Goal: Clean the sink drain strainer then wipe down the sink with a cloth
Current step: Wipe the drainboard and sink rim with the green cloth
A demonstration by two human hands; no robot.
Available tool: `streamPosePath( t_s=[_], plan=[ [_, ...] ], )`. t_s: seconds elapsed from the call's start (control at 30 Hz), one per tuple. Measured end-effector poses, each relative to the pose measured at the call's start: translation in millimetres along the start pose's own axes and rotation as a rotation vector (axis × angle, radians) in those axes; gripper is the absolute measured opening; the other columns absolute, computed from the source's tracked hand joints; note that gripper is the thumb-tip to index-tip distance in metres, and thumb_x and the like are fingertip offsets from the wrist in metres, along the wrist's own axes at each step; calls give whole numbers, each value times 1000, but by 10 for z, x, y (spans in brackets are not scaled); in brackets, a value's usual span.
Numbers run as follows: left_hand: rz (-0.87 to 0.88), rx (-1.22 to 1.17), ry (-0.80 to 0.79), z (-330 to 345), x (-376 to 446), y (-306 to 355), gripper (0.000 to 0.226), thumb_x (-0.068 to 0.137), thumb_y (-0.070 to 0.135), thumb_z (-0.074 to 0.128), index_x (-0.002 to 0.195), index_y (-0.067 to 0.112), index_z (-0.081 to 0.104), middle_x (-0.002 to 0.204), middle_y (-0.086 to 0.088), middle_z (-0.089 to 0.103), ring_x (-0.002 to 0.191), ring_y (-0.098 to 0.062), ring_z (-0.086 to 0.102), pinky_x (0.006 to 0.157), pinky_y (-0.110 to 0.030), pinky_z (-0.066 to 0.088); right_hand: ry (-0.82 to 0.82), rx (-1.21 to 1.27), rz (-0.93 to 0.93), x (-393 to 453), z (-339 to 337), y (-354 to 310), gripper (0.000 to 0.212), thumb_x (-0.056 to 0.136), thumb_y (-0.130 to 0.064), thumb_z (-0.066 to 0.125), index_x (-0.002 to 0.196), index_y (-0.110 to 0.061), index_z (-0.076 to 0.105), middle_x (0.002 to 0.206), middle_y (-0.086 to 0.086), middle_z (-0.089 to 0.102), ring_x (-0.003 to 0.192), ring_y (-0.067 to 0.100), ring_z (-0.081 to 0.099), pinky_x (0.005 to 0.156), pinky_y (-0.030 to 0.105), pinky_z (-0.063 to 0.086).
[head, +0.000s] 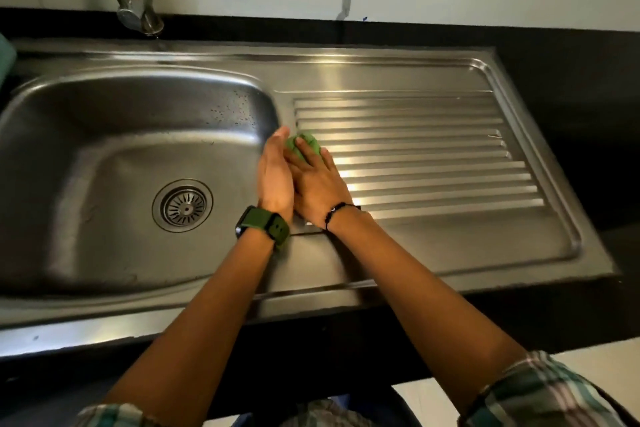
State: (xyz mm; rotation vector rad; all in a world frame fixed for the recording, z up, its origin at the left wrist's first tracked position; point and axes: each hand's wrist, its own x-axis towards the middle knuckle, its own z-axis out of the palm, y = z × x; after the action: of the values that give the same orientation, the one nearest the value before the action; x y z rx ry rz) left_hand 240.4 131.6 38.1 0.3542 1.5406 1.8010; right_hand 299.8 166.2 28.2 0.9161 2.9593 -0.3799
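A bunched green cloth (302, 146) is pressed onto the ribbed steel drainboard (433, 163) by the right hand (317, 184), fingers seemingly curled over it, the straight-fingered left hand (275, 173) set alongside.

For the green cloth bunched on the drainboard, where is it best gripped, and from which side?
Grip the green cloth over its bunched top, coming from above as the right hand does. It sits as a soft wad on the ribbed drainboard, so curled fingers can gather it.
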Motion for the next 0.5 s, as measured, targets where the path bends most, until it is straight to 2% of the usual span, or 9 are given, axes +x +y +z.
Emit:
streamPosePath(
  t_s=[0.07, 0.13, 0.2, 0.33, 0.43, 0.5],
  plan=[
    [28, 65, -61, -57, -110, -21, 45, 96, 37, 28, 129, 15, 48, 138, -3, 49, 127, -13, 44, 97, -20, 36, -15, -1, -46, -254, -39, 236, 57, 93, -27, 39, 145, -25, 18, 156, -5, 15, 145, 16, 1, 116, 39, 0],
    [46, 165, -138, -1, -225, -6, 42, 98, 36, 26, 129, 17, 49, 138, -1, 49, 127, -13, 43, 100, -22, 33, 12, -13, 28, -553, -121, 657, 58, 92, -24, 41, 145, -27, 18, 156, -6, 15, 145, 14, 3, 115, 37, 3],
    [63, 253, -208, 115, -343, 18, 45, 97, 39, 28, 131, 18, 48, 138, 1, 49, 127, -10, 42, 105, -24, 28, 53, -17, 222, -861, -265, 1264, 57, 93, -21, 40, 145, -26, 18, 156, -5, 15, 145, 13, 5, 115, 37, 5],
    [88, 316, -252, 280, -550, 53, 44, 98, 34, 32, 137, 16, 40, 141, -1, 45, 129, -10, 40, 101, -19, 26, 25, 48, 627, -1422, -612, 2336, 53, 96, -21, 39, 145, -20, 20, 156, 2, 15, 145, 18, 7, 117, 41, 8],
    [84, 336, -226, 268, -679, 16, 45, 97, 35, 33, 138, 17, 38, 143, 1, 43, 129, -7, 38, 99, -18, 26, 43, 81, 682, -1477, -596, 2385, 51, 96, -21, 39, 144, -15, 23, 156, 5, 17, 144, 24, 8, 117, 43, 8],
    [78, 331, -171, 231, -738, -34, 45, 97, 36, 32, 139, 18, 38, 145, 2, 39, 128, -4, 35, 99, -18, 24, 101, 39, 609, -1408, -486, 2089, 50, 96, -20, 41, 143, -13, 26, 154, 9, 20, 144, 28, 10, 116, 42, 9]
  ],
)
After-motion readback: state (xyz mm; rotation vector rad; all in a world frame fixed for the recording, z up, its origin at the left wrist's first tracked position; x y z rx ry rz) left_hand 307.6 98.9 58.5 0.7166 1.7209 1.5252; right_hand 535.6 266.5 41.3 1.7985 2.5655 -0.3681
